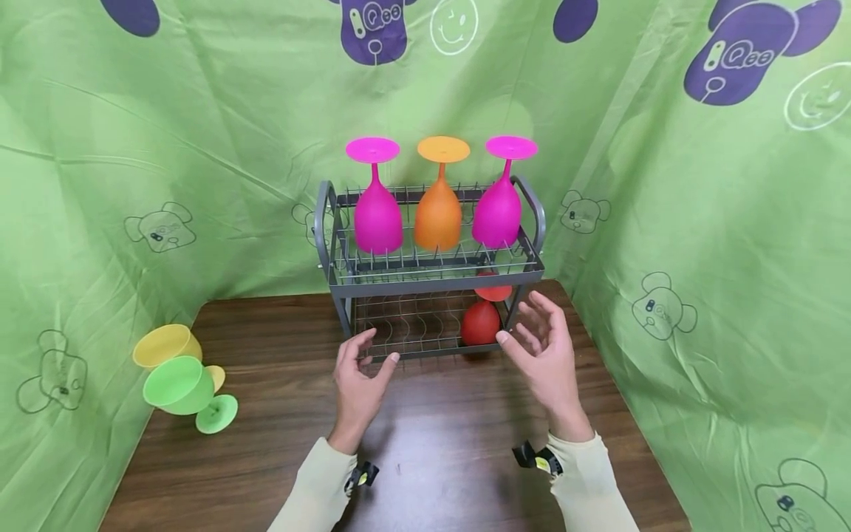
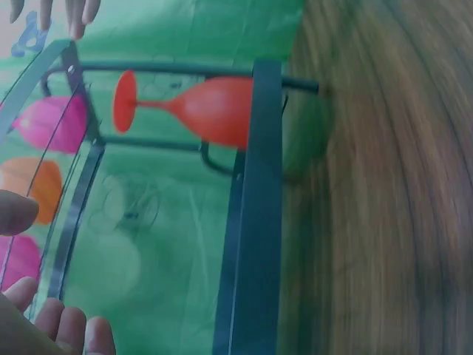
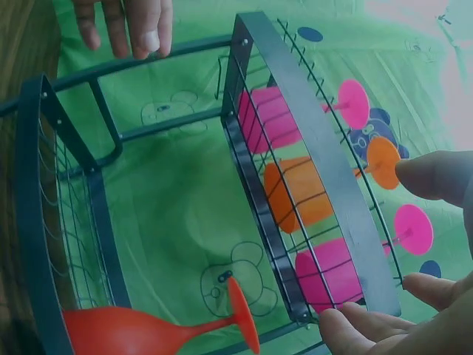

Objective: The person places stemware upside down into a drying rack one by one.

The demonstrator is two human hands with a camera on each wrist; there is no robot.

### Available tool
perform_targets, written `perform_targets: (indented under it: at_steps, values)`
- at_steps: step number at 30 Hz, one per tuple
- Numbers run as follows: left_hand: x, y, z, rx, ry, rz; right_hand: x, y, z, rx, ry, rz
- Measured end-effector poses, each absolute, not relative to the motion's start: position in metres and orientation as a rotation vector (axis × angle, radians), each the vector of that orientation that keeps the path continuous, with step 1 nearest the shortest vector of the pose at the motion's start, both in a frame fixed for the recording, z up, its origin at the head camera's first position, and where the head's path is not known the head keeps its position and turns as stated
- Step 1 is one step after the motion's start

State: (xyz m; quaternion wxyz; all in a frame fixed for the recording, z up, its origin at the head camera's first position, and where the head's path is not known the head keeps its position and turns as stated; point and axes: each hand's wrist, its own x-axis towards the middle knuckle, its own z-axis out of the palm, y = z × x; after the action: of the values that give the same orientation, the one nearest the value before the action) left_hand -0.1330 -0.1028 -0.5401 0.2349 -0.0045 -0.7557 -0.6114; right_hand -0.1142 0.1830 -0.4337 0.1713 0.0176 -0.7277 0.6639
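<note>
A dark grey two-tier dish rack (image 1: 435,284) stands at the back of the wooden table. Upside down on its upper tier are a pink wine goblet (image 1: 377,220), an orange goblet (image 1: 438,220) and another pink goblet (image 1: 498,216). One red goblet (image 1: 480,324) sits inverted at the right end of the lower tier; the upper tier's front bar partly covers its foot. My left hand (image 1: 359,384) hovers before the rack's lower left front, fingers loosely bent and holding nothing. Beside the lower right corner, close to the red goblet, my right hand (image 1: 552,362) is spread and holds nothing.
At the table's left edge a yellow goblet (image 1: 166,345) and a green goblet (image 1: 178,386) lie on their sides, the green one nearer me. Green printed cloth (image 1: 233,148) hangs close behind the rack and along both sides of the table (image 1: 266,443).
</note>
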Motion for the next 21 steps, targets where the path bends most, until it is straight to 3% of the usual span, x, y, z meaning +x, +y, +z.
perform_targets:
  at_steps: [14, 21]
  values:
    - [-0.086, -0.180, -0.526, 0.406, -1.801, -1.593, -0.091, 0.167, -0.454, 0.152, -2.121, 1.899]
    - [-0.073, -0.239, -0.565, 0.656, -1.620, -1.529, -0.084, 0.154, -0.467, 0.173, -2.103, 1.976]
